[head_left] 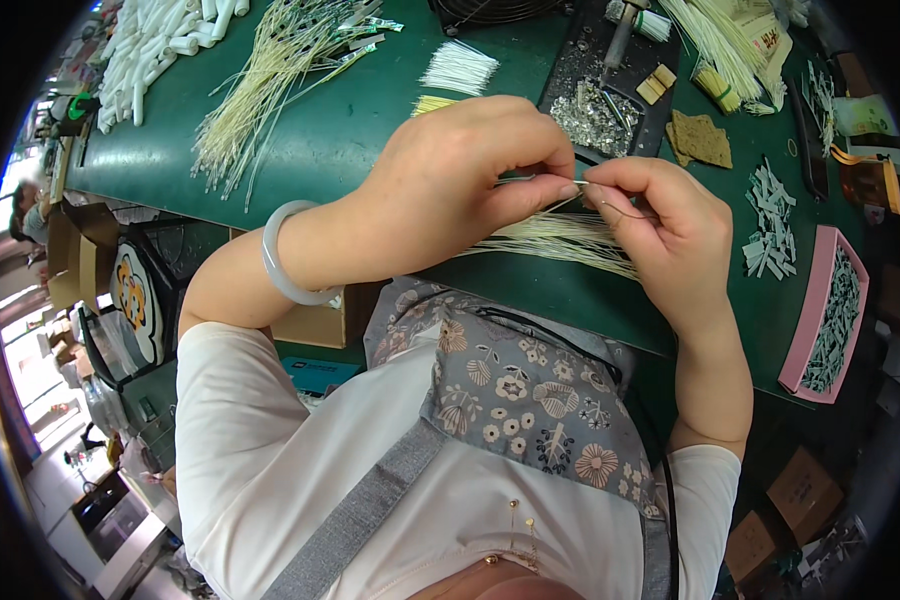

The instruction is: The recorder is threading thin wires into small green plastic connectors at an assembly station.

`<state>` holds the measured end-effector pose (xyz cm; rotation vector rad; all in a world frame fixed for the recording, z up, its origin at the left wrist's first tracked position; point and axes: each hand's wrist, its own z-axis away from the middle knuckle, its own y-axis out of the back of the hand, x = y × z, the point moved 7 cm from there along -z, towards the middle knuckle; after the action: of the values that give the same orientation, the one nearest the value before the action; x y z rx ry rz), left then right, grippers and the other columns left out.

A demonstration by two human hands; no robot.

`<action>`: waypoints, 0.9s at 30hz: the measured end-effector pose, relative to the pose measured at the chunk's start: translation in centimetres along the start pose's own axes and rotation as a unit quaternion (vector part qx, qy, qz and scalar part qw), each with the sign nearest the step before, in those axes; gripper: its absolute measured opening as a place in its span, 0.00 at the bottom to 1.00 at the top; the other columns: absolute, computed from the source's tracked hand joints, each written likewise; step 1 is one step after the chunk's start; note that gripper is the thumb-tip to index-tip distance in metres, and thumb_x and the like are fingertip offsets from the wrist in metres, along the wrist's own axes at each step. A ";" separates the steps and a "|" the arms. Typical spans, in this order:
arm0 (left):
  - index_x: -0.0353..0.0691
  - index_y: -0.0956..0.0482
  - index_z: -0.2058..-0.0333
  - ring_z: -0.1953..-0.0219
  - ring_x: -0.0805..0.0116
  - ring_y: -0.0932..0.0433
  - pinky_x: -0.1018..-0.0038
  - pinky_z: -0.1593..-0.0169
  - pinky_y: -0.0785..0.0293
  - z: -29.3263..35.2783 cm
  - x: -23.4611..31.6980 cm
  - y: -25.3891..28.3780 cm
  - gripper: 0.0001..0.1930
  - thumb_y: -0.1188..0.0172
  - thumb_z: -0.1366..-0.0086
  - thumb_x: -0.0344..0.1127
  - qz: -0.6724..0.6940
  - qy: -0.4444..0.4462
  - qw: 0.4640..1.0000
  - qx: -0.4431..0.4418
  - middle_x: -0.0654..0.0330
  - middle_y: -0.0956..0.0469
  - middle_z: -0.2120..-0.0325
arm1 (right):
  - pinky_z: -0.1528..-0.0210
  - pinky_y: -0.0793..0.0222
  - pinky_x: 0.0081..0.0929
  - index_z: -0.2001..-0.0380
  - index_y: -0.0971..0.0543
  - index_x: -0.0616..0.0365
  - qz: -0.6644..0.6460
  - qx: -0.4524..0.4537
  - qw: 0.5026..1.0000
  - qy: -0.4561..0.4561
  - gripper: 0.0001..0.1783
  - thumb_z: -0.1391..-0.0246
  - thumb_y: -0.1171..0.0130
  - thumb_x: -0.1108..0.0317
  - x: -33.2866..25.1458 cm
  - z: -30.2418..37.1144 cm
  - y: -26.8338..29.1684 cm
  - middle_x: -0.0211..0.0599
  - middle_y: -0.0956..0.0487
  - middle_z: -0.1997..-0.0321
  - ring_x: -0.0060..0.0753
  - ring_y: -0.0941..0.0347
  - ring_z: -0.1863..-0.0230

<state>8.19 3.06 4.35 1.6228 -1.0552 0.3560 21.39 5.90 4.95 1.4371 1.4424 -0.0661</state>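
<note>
My left hand (470, 150), with a pale bangle (273, 250) on its wrist, is closed in a pinch of thumb and forefinger. Against it, my right hand (675, 220) pinches as well. A thin wire (582, 183) runs between the two sets of fingertips, and a fine dark strand curves over the right fingers. Its ends are too small to make out. Beneath both hands, a spread bundle of thin pale wires (560, 238) lies along the near edge of the green table (330, 150).
Beyond my hands, a dark tray (570, 65) holds shiny metal scraps and a soldering iron (620, 40). Brown sponges (702, 138), loose grey-white pieces (770, 220) and a pink box (798, 350) of similar pieces are right. White tubes (160, 50) and a wire bundle (280, 90) lie far left.
</note>
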 end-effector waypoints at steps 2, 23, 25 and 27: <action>0.36 0.24 0.73 0.73 0.73 0.27 0.80 0.71 0.32 -0.1 -0.3 -0.1 0.05 0.37 0.48 0.26 0.013 0.011 1.000 -0.002 0.62 0.26 0.75 | 0.72 0.30 0.19 0.72 0.22 0.60 -0.074 -0.027 0.991 -0.109 0.05 0.56 0.39 0.76 1.4 0.3 -0.5 0.34 0.22 0.75 0.25 0.25 0.73; 0.34 0.29 0.73 0.73 0.86 0.32 0.88 0.70 0.34 -1.4 -3.9 -2.5 0.03 0.44 0.45 0.26 0.243 0.211 0.942 -0.094 0.67 0.28 0.75 | 0.62 0.31 0.12 0.66 0.32 0.66 -0.350 0.001 0.902 -0.253 0.07 0.49 0.48 0.82 3.8 0.7 -1.8 0.38 0.23 0.68 0.21 0.25 0.63; 0.34 0.30 0.73 0.73 0.86 0.31 0.88 0.70 0.33 -1.5 -4.0 -2.5 0.04 0.44 0.46 0.25 0.218 0.203 0.950 -0.093 0.67 0.27 0.75 | 0.62 0.31 0.12 0.66 0.32 0.66 -0.355 0.004 0.899 -0.256 0.07 0.49 0.47 0.82 4.0 0.7 -1.9 0.37 0.24 0.68 0.21 0.25 0.62; 0.34 0.30 0.74 0.73 0.86 0.31 0.88 0.69 0.33 -1.6 -4.1 -2.5 0.04 0.43 0.47 0.25 0.218 0.209 0.949 -0.091 0.66 0.27 0.75 | 0.62 0.31 0.12 0.66 0.32 0.66 -0.362 0.005 0.896 -0.257 0.07 0.49 0.47 0.81 4.2 0.7 -2.0 0.37 0.24 0.68 0.21 0.25 0.62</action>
<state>8.34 6.29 0.42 1.0743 -1.0714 0.8341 21.41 7.81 0.65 0.7272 1.4359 -0.8596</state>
